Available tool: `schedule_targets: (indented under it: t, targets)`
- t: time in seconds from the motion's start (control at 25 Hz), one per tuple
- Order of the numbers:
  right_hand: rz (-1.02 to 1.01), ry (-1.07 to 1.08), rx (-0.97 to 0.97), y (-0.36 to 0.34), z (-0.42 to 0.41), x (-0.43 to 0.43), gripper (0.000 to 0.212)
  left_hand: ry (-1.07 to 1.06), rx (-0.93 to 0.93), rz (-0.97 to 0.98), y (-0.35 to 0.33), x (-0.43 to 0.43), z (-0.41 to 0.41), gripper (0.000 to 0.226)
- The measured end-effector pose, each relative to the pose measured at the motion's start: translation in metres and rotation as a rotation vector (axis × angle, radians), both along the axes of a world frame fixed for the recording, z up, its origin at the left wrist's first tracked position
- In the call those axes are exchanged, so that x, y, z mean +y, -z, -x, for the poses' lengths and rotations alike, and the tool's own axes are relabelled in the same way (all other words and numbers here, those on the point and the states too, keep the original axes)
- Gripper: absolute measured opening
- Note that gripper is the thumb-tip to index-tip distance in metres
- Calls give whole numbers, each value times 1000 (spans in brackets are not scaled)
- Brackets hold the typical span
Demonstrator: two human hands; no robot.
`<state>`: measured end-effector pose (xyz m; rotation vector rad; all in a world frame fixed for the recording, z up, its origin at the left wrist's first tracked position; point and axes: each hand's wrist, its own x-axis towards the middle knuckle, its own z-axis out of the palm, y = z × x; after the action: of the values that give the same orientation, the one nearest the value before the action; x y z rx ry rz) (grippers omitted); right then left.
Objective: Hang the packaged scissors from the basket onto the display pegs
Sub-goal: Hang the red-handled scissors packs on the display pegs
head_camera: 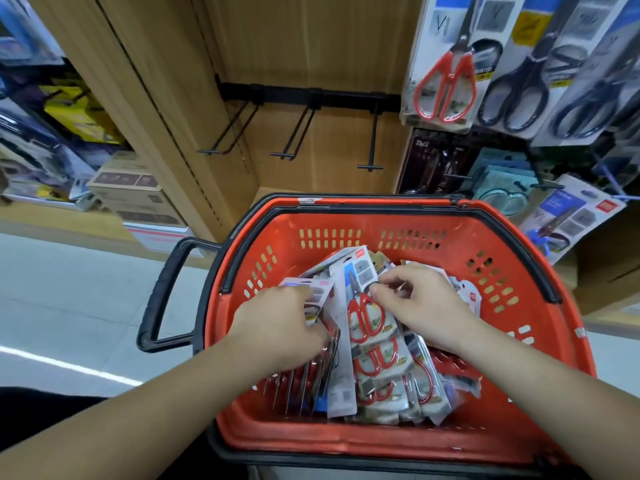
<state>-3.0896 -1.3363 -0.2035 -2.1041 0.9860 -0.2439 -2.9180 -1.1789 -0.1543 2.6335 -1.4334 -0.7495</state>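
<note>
Well, left hand (pixel 280 323): fingers curled down over a bundle of packs (pixel 311 379) standing on edge at the basket's left side, gripping them.
Right hand (pixel 419 306): thumb and forefinger pinch the card of a red-handled scissors pack (pixel 363 320) lying on top.
Packaged scissors (pixel 408 386): heaped in the red basket (pixel 381 223).
Display pegs (pixel 298 133): on the wooden panel (pixel 311 39) beyond the basket, well apart from both hands.

Past the fingers (pixel 398 275) stands a light wooden wall (pixel 311 39). Left of them lie grey floor (pixel 69 306) and cardboard boxes (pixel 138 195).
</note>
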Motion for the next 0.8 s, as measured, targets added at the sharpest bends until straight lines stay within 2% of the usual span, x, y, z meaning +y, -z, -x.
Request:
schedule_targets:
  t: [0.08, 0.16, 0.24, 0.32, 0.4, 0.52, 0.6, 0.72, 0.8]
  targets:
    - [-81, 15, -94, -9, -4, 11, 14, -81, 103, 316, 4, 16, 10, 47]
    - [-407, 44, -205, -20, -11, 25, 20, -149, 284, 511, 10, 28, 24, 51]
    - [-677, 83, -308, -25, -16, 37, 19, -75, 431, 603, 14, 36, 44, 62]
    - [-654, 120, -378, -22, -15, 39, 22, 21, 533, 663, 14, 41, 58, 60]
    - [-614, 191, -407, -24, -10, 31, 30, -19, 578, 716, 17, 35, 50, 45]
    - [-669, 276, -485, -29, -4, 17, 31, -231, 515, 641, 25, 18, 21, 45]
    - [-711, 283, -544, -33, -3, 14, 30, -360, 662, 515, 25, 11, 12, 38]
    - [-719, 272, -593, -37, -6, 14, 28, -336, 855, 448, 22, 7, 20, 7]
    - [-677, 274, -600, -35, -7, 12, 25, -270, 868, 428, 21, 7, 21, 10]
